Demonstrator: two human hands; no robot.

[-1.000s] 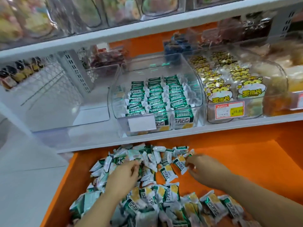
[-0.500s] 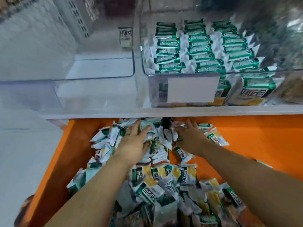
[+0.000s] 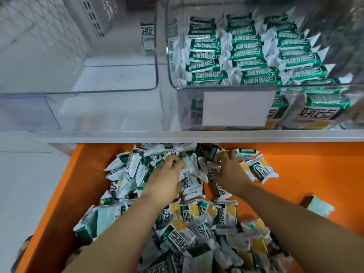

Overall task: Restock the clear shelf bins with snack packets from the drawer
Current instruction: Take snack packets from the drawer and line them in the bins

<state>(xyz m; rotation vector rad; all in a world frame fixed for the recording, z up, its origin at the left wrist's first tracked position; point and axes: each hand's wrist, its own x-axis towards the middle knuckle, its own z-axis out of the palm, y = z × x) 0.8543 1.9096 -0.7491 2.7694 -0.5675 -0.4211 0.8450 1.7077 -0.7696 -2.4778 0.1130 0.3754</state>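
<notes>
An orange drawer holds a heap of green, white and yellow snack packets. My left hand lies on the far part of the heap, thumb and curled fingers round a pale packet. My right hand is beside it, fingers curled down into packets near the drawer's back. Above, a clear shelf bin on the right is filled with neat rows of the same green packets. The clear bin to its left holds a single upright packet.
The white shelf edge overhangs the back of the drawer just beyond my fingers. A blank white label covers the filled bin's front. One loose packet lies alone on the drawer's bare right side. Pale floor lies left.
The view has tipped down and closed in on the drawer. Both hands have slid toward the drawer's back under the shelf edge, and their fingers have curled onto packets.
</notes>
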